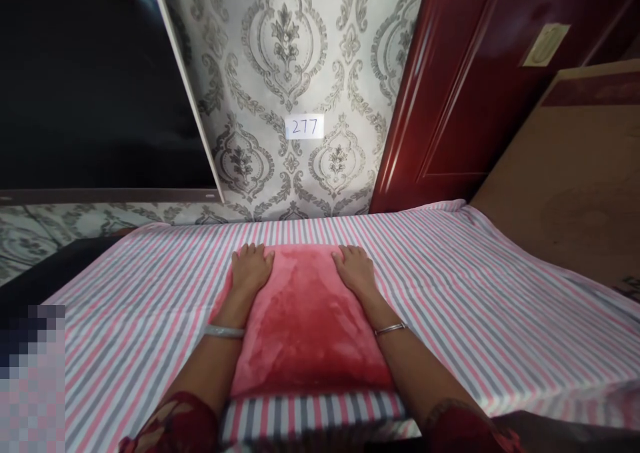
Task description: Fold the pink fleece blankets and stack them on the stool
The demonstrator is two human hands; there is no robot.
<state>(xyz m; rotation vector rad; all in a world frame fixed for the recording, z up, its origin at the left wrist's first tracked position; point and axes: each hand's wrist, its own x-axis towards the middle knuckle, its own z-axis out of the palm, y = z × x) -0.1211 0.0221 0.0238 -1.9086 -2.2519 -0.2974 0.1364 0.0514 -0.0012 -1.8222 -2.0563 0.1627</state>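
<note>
A plush red-pink cushion (310, 320), or a folded cloth of that shape, lies flat on a striped sheet (450, 286). My left hand (251, 268) rests palm down on its far left corner, fingers stretched toward the wall. On the far right corner lies my right hand (354, 270), also flat with fingers extended. Both hands touch the plush surface without gripping it. Lighter and darker patches show in the pile between my arms. A bangle circles each wrist.
Behind the sheet stands a patterned wall with a paper label (305, 126) reading 277. A dark television screen (90, 80) is at the left. On the right are a dark red door (450, 93) and a large cardboard box (580, 180) beside the sheet.
</note>
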